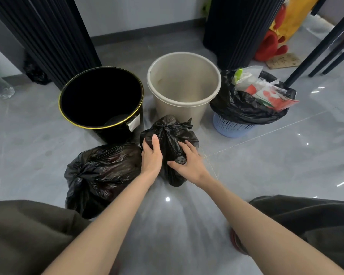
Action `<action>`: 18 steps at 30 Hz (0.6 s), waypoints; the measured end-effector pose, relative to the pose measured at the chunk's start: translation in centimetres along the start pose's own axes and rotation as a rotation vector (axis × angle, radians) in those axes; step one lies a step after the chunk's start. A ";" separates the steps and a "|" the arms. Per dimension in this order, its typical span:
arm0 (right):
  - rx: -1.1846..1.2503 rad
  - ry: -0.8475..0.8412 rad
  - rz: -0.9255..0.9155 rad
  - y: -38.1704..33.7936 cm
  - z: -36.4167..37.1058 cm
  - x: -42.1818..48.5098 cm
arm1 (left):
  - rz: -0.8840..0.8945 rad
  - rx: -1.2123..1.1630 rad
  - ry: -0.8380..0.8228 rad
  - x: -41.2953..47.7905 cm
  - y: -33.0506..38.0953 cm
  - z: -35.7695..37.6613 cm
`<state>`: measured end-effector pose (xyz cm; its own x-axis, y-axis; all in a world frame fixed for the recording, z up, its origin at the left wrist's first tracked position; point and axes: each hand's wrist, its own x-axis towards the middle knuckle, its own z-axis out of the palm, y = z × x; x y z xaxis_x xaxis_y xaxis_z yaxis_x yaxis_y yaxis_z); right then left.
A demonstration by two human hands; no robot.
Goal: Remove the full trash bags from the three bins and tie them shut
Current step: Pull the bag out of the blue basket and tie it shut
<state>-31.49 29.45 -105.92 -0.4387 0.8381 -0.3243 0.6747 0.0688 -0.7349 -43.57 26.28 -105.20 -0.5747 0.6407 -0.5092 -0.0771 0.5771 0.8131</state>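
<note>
Grey glossy floor tile [266,165], curtains and a wall at 12 o'clock. Three bins in a row: black bin [101,98] at 11 o'clock, empty as far as the dark interior shows; beige bin [184,84] at 12, empty; blue basket [234,126] at 1–2 o'clock, with its black liner [244,108] in place and heaped with wrappers and paper. Two bags are out on the floor: large tied bag [99,175] at 9 o'clock, small bag [169,147] at centre, its neck knotted at the top. Left hand [151,155] clamps the small bag's side, fingers wrapped over it; right hand [189,161] presses its other flank, fingers spread and curled on the plastic. Step judged: setting down the second tied bag. Next move calls for releasing it, reaching to 2 o'clock, gathering the liner rim and lifting without spilling the overflowing contents.
</note>
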 end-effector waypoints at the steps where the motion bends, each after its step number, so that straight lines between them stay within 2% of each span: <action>1: 0.028 -0.011 -0.001 -0.1 0.0 0.1 | -0.007 -0.001 0.009 0.2 0.1 -0.2; 6: 0.117 -0.086 0.025 -0.2 -0.6 0.0 | -0.029 -0.003 0.013 -0.3 1.1 -1.1; 10: 0.064 -0.070 0.033 -0.3 -1.9 -0.8 | 0.066 0.010 0.105 -2.1 2.0 -1.5; 15: 0.053 0.064 0.066 -0.3 -5.3 -1.9 | 0.219 0.222 0.306 -4.0 3.9 -1.2; 18: -0.017 0.208 0.062 -0.5 -8.1 -1.8 | 0.306 0.239 0.277 -4.4 5.6 -0.7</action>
<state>-26.18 32.29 -100.12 -0.2657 0.9343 -0.2375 0.7074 0.0216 -0.7064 -42.05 26.34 -98.19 -0.7398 0.6590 -0.1359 0.3005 0.5043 0.8096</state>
